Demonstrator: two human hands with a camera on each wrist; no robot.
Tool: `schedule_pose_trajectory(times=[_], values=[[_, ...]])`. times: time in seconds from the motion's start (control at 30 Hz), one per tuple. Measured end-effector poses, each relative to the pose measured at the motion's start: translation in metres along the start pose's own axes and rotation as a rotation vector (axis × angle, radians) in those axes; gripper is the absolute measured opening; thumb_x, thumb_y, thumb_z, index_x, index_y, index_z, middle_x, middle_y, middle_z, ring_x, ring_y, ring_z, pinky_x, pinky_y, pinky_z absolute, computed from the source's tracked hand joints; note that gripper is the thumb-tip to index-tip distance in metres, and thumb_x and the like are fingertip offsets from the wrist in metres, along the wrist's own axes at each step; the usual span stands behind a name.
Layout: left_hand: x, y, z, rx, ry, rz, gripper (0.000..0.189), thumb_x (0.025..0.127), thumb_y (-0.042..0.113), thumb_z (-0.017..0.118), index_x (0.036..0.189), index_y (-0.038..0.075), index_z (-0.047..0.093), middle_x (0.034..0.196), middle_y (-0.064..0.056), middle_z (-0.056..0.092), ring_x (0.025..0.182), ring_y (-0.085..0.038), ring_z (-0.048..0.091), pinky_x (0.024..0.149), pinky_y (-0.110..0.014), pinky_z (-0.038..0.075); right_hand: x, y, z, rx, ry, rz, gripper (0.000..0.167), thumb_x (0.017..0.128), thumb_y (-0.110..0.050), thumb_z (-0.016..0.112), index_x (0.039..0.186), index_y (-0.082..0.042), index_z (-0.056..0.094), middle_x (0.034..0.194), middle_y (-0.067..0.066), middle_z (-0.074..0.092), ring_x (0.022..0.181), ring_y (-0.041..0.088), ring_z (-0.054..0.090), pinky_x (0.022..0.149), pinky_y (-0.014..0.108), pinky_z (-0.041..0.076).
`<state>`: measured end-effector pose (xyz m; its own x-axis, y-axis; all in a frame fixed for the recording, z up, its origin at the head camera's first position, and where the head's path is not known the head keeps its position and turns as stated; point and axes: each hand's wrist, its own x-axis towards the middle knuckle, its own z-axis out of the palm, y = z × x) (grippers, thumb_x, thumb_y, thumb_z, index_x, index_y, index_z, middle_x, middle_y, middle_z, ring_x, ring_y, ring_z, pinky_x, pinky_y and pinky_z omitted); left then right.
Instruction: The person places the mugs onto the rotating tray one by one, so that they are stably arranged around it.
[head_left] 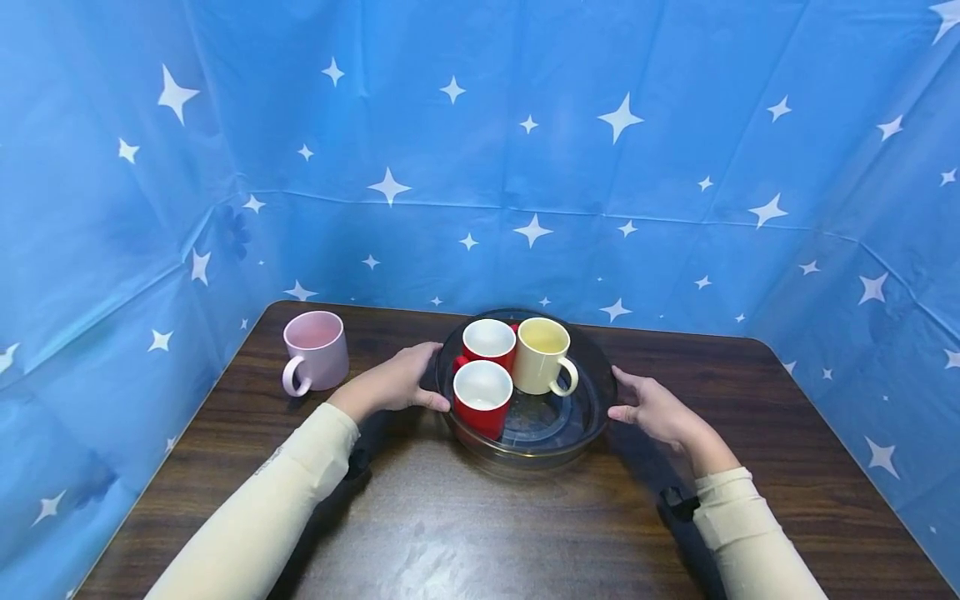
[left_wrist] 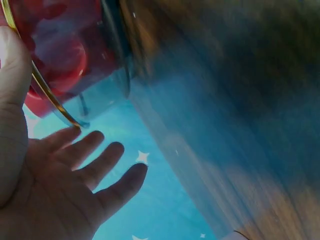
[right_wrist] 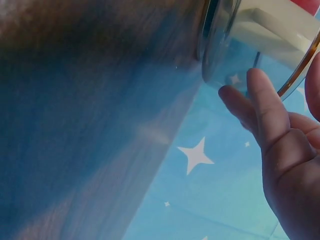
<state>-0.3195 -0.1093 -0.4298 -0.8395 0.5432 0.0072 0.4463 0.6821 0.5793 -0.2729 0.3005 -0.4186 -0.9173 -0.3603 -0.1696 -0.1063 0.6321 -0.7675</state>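
One pink mug [head_left: 330, 362] stands near the left edge of the table [head_left: 525, 542]; my left hand [head_left: 397, 381], fingers spread, is at the mid-table bowl [head_left: 517, 454]; inside, two red mugs [head_left: 482, 419], one yellow mug [head_left: 531, 369]; my right hand [head_left: 660, 408], thumb and fingers apart, is opposite; broad wood beyond.

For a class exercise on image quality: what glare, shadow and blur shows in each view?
Head: pale glare low on the tabletop, dark shadow beside the right sleeve; left wrist: gold glint along the bowl's rim, tabletop soft and dark at upper right; right wrist: bluish sheen over a soft tabletop, backdrop stars crisper.
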Motion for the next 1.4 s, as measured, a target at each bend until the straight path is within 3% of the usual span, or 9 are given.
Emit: schedule_pose_trajectory(times=[0.13,0.37,0.6,0.9,1.07,1.13,1.2,1.33,1.4], values=[[-0.004,0.01,0.006,0.008,0.018,-0.017,0.099,0.077,0.036,0.09,0.145,-0.012,0.037,0.142,-0.028,0.05,0.135,-0.041,0.046,0.114,-0.054,0.036,0.002,0.004,-0.005,-0.004,0.003,-0.003,0.074,0.1,-0.001,0.06,0.157,0.009,0.014,0.157,0.036,0.028,0.141,0.049,0.036,0.105,0.056,0.045],[-0.013,0.03,0.015,0.085,0.01,-0.093,0.111,0.079,0.05,0.085,0.151,-0.013,0.029,0.158,-0.032,0.029,0.146,-0.046,0.025,0.115,-0.06,0.031,0.006,0.012,-0.013,0.036,-0.009,-0.023,0.069,0.101,0.003,0.055,0.158,0.008,0.015,0.156,0.035,0.03,0.138,0.047,0.043,0.105,0.053,0.045],[-0.019,0.042,0.022,0.102,0.041,-0.109,0.11,0.076,0.053,0.086,0.147,-0.012,0.034,0.15,-0.03,0.04,0.137,-0.042,0.037,0.109,-0.058,0.042,0.008,0.016,-0.018,0.198,-0.04,0.0,0.066,0.103,0.008,0.047,0.158,0.007,0.011,0.157,0.038,0.023,0.127,0.047,0.054,0.101,0.04,0.05],[-0.026,0.049,0.029,0.081,0.059,-0.109,0.105,0.077,0.054,0.085,0.147,-0.009,0.038,0.15,-0.026,0.043,0.137,-0.04,0.039,0.105,-0.06,0.044,0.009,0.021,-0.019,0.202,-0.048,0.006,0.063,0.103,0.01,0.043,0.158,0.007,0.013,0.157,0.039,0.02,0.129,0.049,0.051,0.101,0.044,0.049],[-0.031,0.045,0.019,0.124,0.065,-0.128,0.093,0.083,0.053,0.08,0.146,-0.006,0.045,0.147,-0.024,0.05,0.136,-0.04,0.046,0.105,-0.059,0.045,0.011,0.022,-0.019,0.21,-0.057,-0.011,0.063,0.103,0.011,0.043,0.158,0.008,0.013,0.157,0.039,0.019,0.132,0.05,0.047,0.101,0.042,0.05],[-0.037,0.041,0.009,0.168,0.102,-0.147,0.083,0.087,0.051,0.077,0.142,-0.004,0.051,0.14,-0.023,0.057,0.13,-0.038,0.054,0.101,-0.057,0.049,0.012,0.021,-0.019,0.205,-0.063,-0.02,0.063,0.103,0.012,0.043,0.158,0.008,0.013,0.158,0.039,0.018,0.132,0.05,0.047,0.1,0.042,0.05],[-0.047,0.036,-0.004,0.228,0.181,-0.166,0.07,0.089,0.049,0.075,0.135,-0.002,0.058,0.128,-0.02,0.065,0.118,-0.036,0.063,0.093,-0.055,0.053,0.014,0.02,-0.018,0.21,-0.071,-0.025,0.063,0.102,0.012,0.043,0.158,0.009,0.013,0.158,0.039,0.017,0.132,0.051,0.046,0.1,0.042,0.05],[-0.078,0.024,-0.03,0.334,0.417,-0.23,0.042,0.092,0.039,0.074,0.112,0.003,0.068,0.101,-0.015,0.071,0.089,-0.034,0.07,0.07,-0.055,0.055,0.017,0.018,-0.018,0.215,-0.083,-0.025,0.064,0.103,0.01,0.044,0.158,0.009,0.011,0.159,0.039,0.016,0.133,0.051,0.045,0.101,0.043,0.05],[-0.094,0.014,-0.041,0.357,0.548,-0.282,0.033,0.092,0.033,0.073,0.108,0.004,0.067,0.095,-0.015,0.068,0.08,-0.037,0.068,0.06,-0.056,0.052,0.018,0.017,-0.018,0.216,-0.085,-0.025,0.065,0.103,0.009,0.044,0.158,0.008,0.01,0.159,0.038,0.016,0.135,0.051,0.043,0.102,0.044,0.049]])
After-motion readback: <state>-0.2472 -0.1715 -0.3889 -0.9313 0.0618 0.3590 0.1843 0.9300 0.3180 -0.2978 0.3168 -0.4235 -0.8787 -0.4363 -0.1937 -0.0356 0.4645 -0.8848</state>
